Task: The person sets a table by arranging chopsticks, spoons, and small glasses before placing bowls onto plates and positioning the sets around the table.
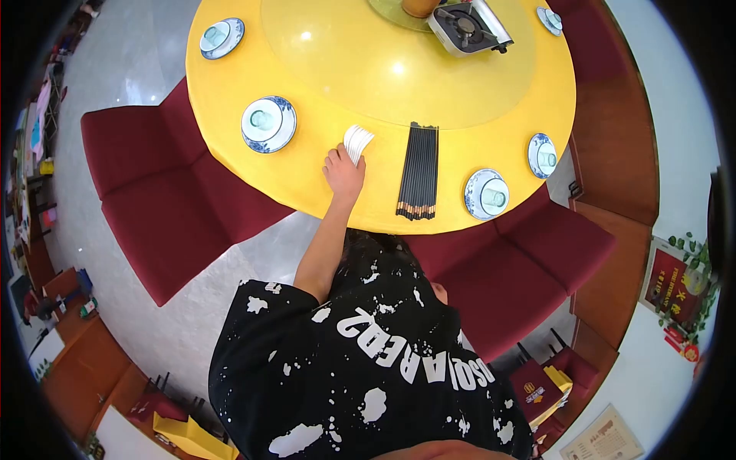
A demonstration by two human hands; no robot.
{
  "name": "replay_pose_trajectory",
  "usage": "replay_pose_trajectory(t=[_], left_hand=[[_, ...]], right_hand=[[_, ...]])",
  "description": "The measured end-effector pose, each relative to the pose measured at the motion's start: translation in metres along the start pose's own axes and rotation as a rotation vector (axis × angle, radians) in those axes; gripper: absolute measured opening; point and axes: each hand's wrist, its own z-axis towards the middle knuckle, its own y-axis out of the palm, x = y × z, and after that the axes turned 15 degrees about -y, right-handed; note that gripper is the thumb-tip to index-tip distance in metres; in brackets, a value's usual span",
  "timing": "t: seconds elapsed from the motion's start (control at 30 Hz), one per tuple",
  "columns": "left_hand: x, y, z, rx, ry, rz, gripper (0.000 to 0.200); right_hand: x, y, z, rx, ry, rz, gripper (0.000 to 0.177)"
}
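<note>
L hand [343, 172] is closed round a stack of white spoons [358, 141], w/ the bowls fanning out just beyond the fingers, over the yellow table [322, 69]. R hand isn't in shot, so can't tell its state. A row of black chopsticks [418, 170] lies near the hand, on its R side. A blue-rimmed plate w/ cup [268, 123] sits to its L, a bit further off. A portable stove [468, 27] stands well beyond, far R.

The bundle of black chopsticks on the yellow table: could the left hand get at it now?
Probably yes: the bundle of black chopsticks lies close beside the left hand with bare yellow tabletop between, though its grip holds a stack of white spoons.
</note>
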Motion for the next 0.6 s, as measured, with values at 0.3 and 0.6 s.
replay_pose_trajectory(t=[0.3,0.6], left_hand=[[-0.013,0.002,-0.024,0.012,-0.054,-0.033,0.086],[-0.087,0.043,-0.116,0.176,0.129,0.182,0.081]], right_hand=[[0.018,-0.021,-0.041,-0.084,-0.256,-0.18,0.036],[0.079,-0.023,-0.12,0.189,0.354,0.247,0.034]])
